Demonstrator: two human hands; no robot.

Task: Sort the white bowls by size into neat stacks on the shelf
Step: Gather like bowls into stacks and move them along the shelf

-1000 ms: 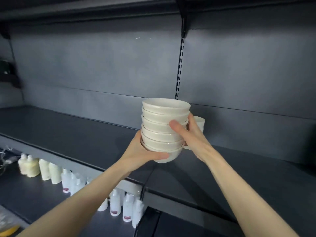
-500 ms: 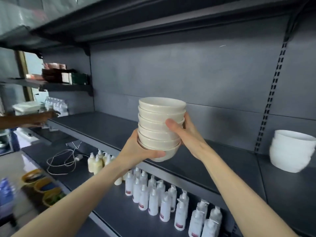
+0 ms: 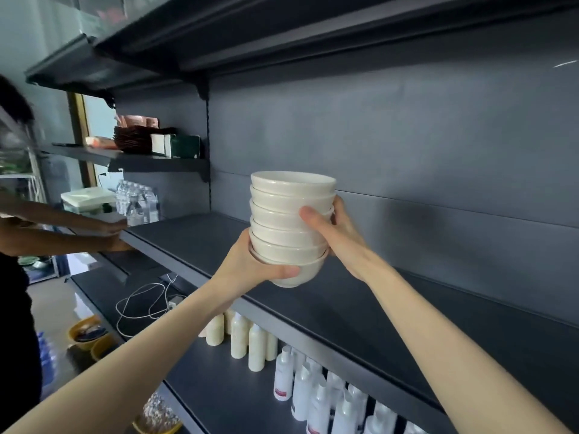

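I hold a stack of several small white bowls (image 3: 289, 220) in the air, just above the front part of the dark grey shelf (image 3: 360, 305). My left hand (image 3: 250, 267) cups the bottom bowl from below and from the left, thumb under its base. My right hand (image 3: 335, 230) grips the stack's right side, thumb pressed on the middle bowls. The stack is upright and nested evenly. No other white bowls show in this view.
Another person's arms (image 3: 78, 233) reach onto the shelf's left end. White and cream bottles (image 3: 300, 380) line the lower shelf beside a white cable (image 3: 141, 303). Water bottles (image 3: 138, 202) and boxes (image 3: 156, 142) sit at the far left. An upper shelf (image 3: 219, 42) hangs overhead.
The view has swung further left along the shelf. The larger stack of bowls at the right has left the frame. Both hands still hold the stack the same way.
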